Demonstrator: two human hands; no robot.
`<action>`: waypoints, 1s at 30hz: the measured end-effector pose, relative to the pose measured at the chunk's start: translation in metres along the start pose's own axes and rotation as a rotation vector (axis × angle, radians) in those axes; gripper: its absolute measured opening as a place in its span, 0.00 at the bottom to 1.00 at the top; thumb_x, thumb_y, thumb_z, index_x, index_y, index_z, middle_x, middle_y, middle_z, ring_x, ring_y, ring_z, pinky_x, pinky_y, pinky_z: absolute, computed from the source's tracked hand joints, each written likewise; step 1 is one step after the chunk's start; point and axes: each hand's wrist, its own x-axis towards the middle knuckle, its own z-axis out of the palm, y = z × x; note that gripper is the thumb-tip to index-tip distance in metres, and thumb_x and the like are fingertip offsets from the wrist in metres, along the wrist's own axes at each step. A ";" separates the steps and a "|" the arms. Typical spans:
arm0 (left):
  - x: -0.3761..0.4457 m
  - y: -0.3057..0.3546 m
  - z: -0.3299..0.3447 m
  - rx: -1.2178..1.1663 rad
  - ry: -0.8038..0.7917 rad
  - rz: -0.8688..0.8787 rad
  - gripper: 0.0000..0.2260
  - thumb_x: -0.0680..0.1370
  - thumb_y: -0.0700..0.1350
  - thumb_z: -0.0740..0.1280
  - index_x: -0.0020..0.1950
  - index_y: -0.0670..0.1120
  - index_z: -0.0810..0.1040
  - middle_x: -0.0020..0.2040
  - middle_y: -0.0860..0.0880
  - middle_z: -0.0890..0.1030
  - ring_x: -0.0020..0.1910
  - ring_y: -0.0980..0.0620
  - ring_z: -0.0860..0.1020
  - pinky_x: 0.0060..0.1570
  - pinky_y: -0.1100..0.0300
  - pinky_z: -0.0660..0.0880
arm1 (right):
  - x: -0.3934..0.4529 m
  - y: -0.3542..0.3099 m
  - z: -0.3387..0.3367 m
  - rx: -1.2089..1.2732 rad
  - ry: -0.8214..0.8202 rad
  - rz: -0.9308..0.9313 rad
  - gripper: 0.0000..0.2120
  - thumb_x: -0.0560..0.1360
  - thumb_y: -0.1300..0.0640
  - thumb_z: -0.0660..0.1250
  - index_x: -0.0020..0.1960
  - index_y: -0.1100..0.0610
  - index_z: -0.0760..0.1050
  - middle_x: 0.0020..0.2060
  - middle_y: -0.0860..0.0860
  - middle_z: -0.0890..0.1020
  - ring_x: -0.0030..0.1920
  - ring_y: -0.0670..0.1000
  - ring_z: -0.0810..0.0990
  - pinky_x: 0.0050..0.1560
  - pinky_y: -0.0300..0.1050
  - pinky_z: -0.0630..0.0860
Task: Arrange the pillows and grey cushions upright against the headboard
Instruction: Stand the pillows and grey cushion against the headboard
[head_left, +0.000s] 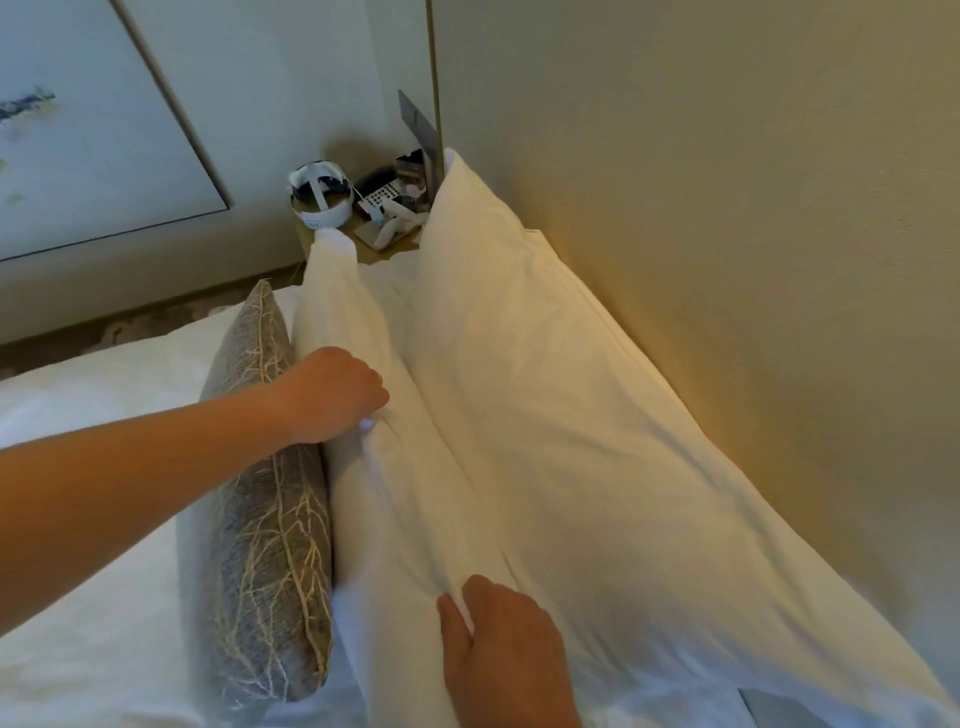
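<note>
The back pillow (524, 395) leaned on the headboard (727, 260), a narrow gap before the front pillow (395, 499). The left hand (332, 395) gripped its top edge; the right hand (498, 644) pinched its near end. The cushion (270, 530) stood just outside.

Two white pillows (545, 415) (363, 467), one grey cushion (265, 519), two hands (337, 395) (504, 644), one headboard (727, 208), one white headset (319, 200), one remote (382, 197) and one framed picture (93, 130).
</note>
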 end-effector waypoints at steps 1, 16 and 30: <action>-0.004 0.001 -0.002 0.000 0.026 -0.012 0.09 0.81 0.51 0.59 0.56 0.52 0.77 0.51 0.53 0.79 0.53 0.50 0.78 0.53 0.53 0.74 | -0.002 0.001 -0.001 0.007 -0.037 0.001 0.15 0.75 0.41 0.58 0.35 0.49 0.69 0.27 0.45 0.70 0.29 0.46 0.72 0.32 0.40 0.61; -0.008 0.072 -0.006 -0.386 -0.033 -0.017 0.26 0.79 0.43 0.57 0.75 0.63 0.60 0.77 0.54 0.64 0.77 0.49 0.58 0.73 0.40 0.51 | -0.038 0.036 0.008 0.564 -0.328 0.498 0.17 0.74 0.34 0.61 0.46 0.48 0.68 0.37 0.46 0.77 0.36 0.44 0.75 0.37 0.40 0.70; 0.009 0.102 -0.049 -0.319 -0.194 0.171 0.20 0.73 0.63 0.63 0.65 0.64 0.72 0.70 0.53 0.72 0.75 0.47 0.58 0.72 0.37 0.42 | -0.075 0.075 -0.054 0.620 -0.234 0.278 0.07 0.75 0.56 0.70 0.43 0.44 0.78 0.26 0.44 0.67 0.28 0.43 0.65 0.33 0.34 0.66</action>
